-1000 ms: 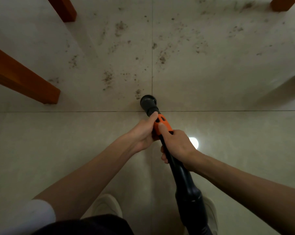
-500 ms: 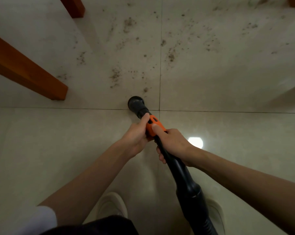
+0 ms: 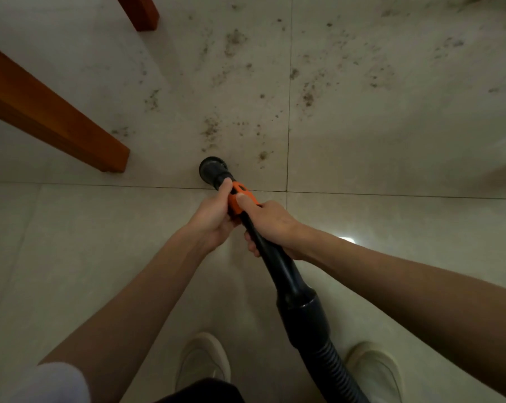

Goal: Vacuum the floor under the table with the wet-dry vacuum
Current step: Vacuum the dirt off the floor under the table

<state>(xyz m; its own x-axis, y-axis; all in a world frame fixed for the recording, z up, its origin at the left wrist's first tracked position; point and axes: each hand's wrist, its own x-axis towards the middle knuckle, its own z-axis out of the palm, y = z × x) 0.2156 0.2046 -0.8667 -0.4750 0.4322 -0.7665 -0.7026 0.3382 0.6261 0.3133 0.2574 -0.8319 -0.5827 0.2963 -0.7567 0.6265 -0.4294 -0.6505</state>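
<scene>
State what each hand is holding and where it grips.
Both hands hold the vacuum wand. The left hand grips it beside the orange collar, just behind the nozzle; the right hand wraps the black tube just below that collar.

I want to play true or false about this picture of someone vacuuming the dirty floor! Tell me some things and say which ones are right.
1. Both hands hold the vacuum tube. True: the left hand and right hand both grip it near the orange collar.
2. The floor is all clean. False: dark crumbs are scattered on the tiles ahead of the nozzle.
3. A wooden table leg stands left of the nozzle. True.
4. The person is barefoot. False: light shoes show at the bottom.
5. The nozzle is sitting on top of the biggest crumb pile. False: it is just short of the crumbs.
</scene>
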